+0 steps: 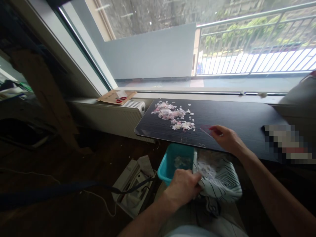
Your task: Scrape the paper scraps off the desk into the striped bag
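My left hand is closed on the edge of a white cloth with black line patterns that lies across my lap and holds small paper scraps. My right hand rests on the dark table near its front edge, pinching a thin pinkish translucent piece. A pile of small pink and white paper scraps lies on the table's left part, just left of my right hand. A teal plastic bin with scraps inside stands below the table edge, beside my left hand.
Red scissors lie on brown cardboard on the white radiator under the window. On the dark floor sit a grey flat device and a cable. A blurred-out item occupies the table's right end. Cardboard leans at left.
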Available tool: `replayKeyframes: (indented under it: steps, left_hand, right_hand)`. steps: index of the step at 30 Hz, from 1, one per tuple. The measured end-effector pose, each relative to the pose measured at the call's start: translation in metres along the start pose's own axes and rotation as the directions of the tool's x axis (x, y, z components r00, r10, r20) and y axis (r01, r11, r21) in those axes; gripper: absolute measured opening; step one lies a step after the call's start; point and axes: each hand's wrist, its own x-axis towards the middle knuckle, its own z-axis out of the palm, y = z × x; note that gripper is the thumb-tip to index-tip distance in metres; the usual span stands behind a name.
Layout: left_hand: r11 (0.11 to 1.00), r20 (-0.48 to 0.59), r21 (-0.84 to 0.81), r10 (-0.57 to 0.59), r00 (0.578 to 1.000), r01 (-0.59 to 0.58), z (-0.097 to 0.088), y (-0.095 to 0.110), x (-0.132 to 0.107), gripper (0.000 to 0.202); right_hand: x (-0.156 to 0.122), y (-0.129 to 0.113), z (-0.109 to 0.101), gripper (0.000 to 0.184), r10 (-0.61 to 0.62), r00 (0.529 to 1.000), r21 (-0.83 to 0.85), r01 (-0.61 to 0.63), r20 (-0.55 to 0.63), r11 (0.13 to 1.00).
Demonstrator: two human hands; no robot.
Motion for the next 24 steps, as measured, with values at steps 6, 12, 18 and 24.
replayKeyframes:
  steps: [6, 12, 18, 24]
  left_hand:
    - [0.994, -0.007, -0.004, -0.107, 0.994, 0.107, 0.036, 0.011, -0.019, 0.015]
    - [0.984, -0.027, -0.014, -0.177, 0.984, 0.177, 0.055, 0.003, -0.03, 0.022]
    - [0.97, -0.009, -0.048, -0.239, 0.971, 0.239, 0.067, 0.002, -0.026, 0.039]
    - [0.958, 0.022, -0.029, -0.285, 0.958, 0.286, 0.07, -0.016, -0.006, 0.037]
  right_hand:
    - [0.015, 0.049, 0.026, 0.037, 0.238, 0.948, 0.049, -0.233, -0.21, 0.971]
    - [0.016, 0.059, 0.036, 0.035, 0.234, 0.939, 0.164, -0.197, -0.252, 0.967]
    - [0.02, 0.059, 0.042, 0.038, 0.222, 0.923, 0.297, -0.127, -0.314, 0.946]
    - [0.024, 0.072, 0.052, 0.047, 0.225, 0.929, 0.439, -0.077, -0.295, 0.895]
